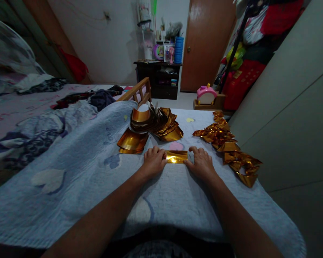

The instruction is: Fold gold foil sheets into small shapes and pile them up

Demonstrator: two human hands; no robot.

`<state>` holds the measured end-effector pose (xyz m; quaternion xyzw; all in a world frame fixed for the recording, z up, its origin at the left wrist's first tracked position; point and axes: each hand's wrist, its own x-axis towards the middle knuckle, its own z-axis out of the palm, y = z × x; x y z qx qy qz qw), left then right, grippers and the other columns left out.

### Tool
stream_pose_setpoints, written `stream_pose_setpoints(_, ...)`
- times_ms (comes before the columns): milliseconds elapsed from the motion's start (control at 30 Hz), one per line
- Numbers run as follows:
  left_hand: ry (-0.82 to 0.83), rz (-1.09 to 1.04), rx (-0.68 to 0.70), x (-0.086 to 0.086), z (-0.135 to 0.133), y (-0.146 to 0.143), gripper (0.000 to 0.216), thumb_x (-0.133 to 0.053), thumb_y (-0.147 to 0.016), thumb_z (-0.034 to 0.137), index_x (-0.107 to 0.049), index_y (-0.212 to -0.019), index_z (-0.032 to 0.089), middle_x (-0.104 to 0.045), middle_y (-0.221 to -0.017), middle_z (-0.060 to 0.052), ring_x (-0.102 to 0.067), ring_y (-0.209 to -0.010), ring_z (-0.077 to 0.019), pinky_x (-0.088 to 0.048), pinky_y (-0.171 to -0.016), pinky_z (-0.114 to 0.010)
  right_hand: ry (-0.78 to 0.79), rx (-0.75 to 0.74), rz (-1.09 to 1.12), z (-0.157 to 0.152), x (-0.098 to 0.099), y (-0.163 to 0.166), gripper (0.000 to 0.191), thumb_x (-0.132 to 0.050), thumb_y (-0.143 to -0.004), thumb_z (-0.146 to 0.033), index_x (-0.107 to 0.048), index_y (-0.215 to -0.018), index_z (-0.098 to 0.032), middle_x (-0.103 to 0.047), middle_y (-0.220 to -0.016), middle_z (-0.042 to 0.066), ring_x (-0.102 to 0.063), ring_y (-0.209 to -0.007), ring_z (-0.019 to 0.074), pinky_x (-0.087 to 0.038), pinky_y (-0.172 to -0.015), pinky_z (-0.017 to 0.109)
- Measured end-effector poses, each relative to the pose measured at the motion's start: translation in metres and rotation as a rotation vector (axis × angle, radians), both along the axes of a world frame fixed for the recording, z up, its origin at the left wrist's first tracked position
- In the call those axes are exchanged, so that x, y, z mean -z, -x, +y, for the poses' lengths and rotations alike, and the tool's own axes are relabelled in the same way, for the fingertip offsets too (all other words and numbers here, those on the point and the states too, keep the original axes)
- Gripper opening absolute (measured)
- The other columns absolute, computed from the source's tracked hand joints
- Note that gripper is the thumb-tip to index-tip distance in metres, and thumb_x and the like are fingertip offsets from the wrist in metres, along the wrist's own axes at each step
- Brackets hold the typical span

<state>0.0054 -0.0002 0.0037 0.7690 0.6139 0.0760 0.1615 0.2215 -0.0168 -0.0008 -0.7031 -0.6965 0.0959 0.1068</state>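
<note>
Foil is being worked at the middle of the bed: a folded gold foil strip point(177, 156) is laid flat on the pale blue quilt point(97, 179), set crosswise between the two hands. The left hand point(153, 161) is placed on the strip's left end, with its fingers point(155, 152) curled down over the edge. The right hand point(201, 163) is set against the right end, its fingers point(197, 151) bent and its thumb touching the foil. Both ends are pressed down, but whether the foil is actually pinched cannot be told from here.

Just beyond the left hand, a loose stack of gold foil sheets point(148, 125) is heaped, some curled upward and some lying flat. To the right of the strip, near the right hand, a trail of folded gold foil pieces point(228, 147) is strung along the quilt's edge beside a grey wardrobe point(290, 118). Further back a wooden bed rail point(138, 91) is seen, and a pink toy point(206, 95) is parked on the floor by the brown door point(207, 43).
</note>
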Motion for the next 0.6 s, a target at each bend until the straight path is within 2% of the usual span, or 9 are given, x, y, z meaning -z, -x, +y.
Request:
stream_pose_setpoints(367,-0.018,-0.006,0.032,0.005,0.000,0.004,0.013,-0.052,-0.091,0.027,-0.060,-0.101,0.025,-0.056,-0.115,-0.006,-0.046,-0.112,-0.0279,-0.036,-0.096,-0.041,0.025,-0.062,0.050,0.003,0.003,-0.014,0.038,-0.062,-0.088,-0.033,-0.054,-0.123,-0.021,-0.059,-0.113,0.010,-0.055,-0.103,0.0268,-0.033,-0.082,0.035)
stream_pose_setpoints(533,0.007,-0.024,0.044,0.002,0.000,0.005,0.014,-0.048,-0.092,0.022,-0.059,-0.100,0.024,-0.057,-0.117,-0.006,-0.047,-0.113,-0.0273,-0.035,-0.097,-0.041,-0.036,-0.080,0.185,0.011,0.009,-0.021,0.026,-0.058,-0.085,-0.028,-0.056,-0.109,-0.017,-0.062,-0.102,0.008,-0.055,-0.096,0.0237,-0.036,-0.082,0.034)
stream_pose_setpoints(600,0.013,-0.048,0.037,0.000,0.000,0.004,0.013,-0.048,-0.092,0.021,-0.058,-0.100,0.023,-0.058,-0.116,-0.006,-0.047,-0.114,-0.0269,-0.035,-0.098,-0.041,-0.091,-0.109,0.254,0.013,0.011,-0.020,0.024,-0.056,-0.086,-0.030,-0.057,-0.107,-0.018,-0.062,-0.103,0.008,-0.055,-0.098,0.0238,-0.037,-0.084,0.034)
